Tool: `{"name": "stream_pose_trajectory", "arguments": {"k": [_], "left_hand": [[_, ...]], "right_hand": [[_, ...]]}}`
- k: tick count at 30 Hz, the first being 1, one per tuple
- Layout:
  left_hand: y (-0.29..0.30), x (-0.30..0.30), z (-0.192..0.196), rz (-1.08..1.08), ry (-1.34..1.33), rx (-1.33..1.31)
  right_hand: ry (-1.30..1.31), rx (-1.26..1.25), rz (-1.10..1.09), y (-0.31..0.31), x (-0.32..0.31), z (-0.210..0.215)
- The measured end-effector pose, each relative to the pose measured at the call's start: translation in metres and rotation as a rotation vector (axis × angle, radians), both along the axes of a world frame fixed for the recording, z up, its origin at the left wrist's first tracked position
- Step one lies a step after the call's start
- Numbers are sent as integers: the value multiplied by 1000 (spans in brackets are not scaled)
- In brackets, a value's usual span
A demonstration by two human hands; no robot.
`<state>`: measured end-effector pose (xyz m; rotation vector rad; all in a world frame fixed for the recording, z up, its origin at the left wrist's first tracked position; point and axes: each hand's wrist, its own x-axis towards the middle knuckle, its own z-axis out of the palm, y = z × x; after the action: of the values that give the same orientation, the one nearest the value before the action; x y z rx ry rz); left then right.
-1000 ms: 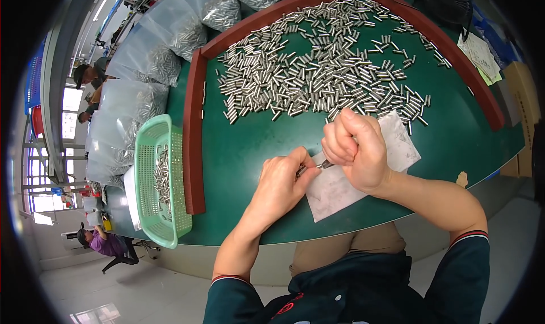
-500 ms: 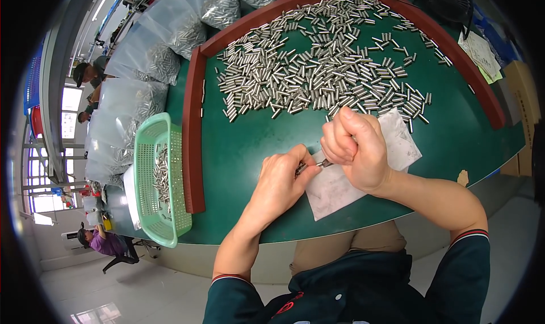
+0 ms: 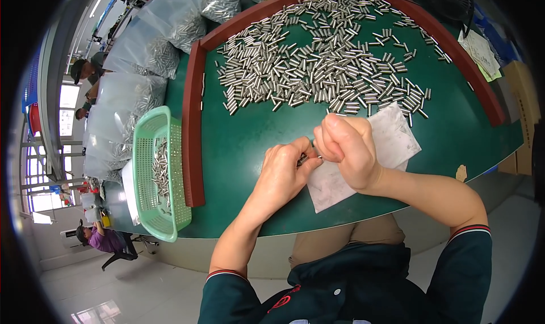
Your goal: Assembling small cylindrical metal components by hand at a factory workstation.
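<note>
My left hand is closed over the bare green tabletop, with small metal pins pinched between thumb and fingers. Close beside it, my right hand makes a fist above a smudged white sheet. What this fist grips is mostly hidden; a small bit of metal shows between the two hands. Beyond my hands spreads a big pile of shiny metal pins, short cylinders lying loose in all directions.
A reddish-brown wooden border fences the pile. To its left stands a green perforated basket with more pins. Clear plastic bags of metal parts line the left; a black fan and cardboard box sit right.
My right fist has moved slightly left and down, closer to my left fingers, and less metal shows between them. The left hand keeps its pinch.
</note>
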<state>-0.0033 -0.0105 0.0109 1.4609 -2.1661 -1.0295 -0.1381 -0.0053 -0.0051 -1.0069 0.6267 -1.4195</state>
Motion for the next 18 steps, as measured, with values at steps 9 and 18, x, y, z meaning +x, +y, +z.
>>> {"name": "stream_pose_trajectory", "arguments": {"k": [9,18], "left_hand": [[-9,17,-13,-8,336,159],[-21,24,-15,93,1086,951]], "right_hand": [[-361,131,84,-11,-19,12],[-363,119,87,-13,-24,8]]}}
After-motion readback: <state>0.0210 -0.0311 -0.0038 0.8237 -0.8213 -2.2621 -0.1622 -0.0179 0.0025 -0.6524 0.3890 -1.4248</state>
